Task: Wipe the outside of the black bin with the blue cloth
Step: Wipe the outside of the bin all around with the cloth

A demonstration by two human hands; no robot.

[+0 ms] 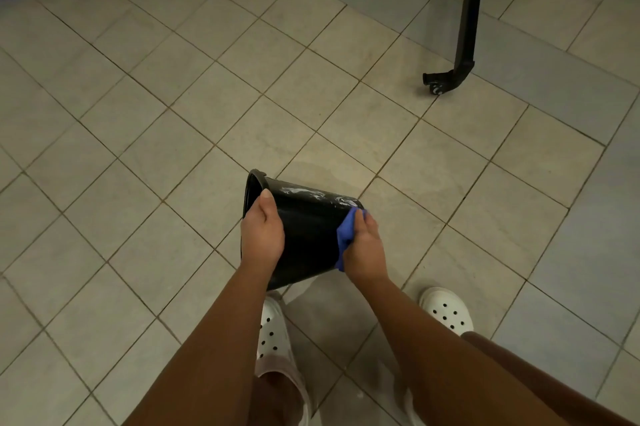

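Beige floor tiles (311, 86) filled the frame; at lower centre the left hand (262, 235) clasped the tilted black bin (308, 238) while the right hand (363, 249) pressed the bunched blue cloth (344, 235) near its base. White smears remained along its upper side, so wiping seemed unfinished.

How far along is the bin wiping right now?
Partly done. The left hand holds the round black plastic bin sideways near its rim, while the right hand presses the crumpled blue cloth against its base end. White smears remain along the top side, so that stretch looks left to wipe.
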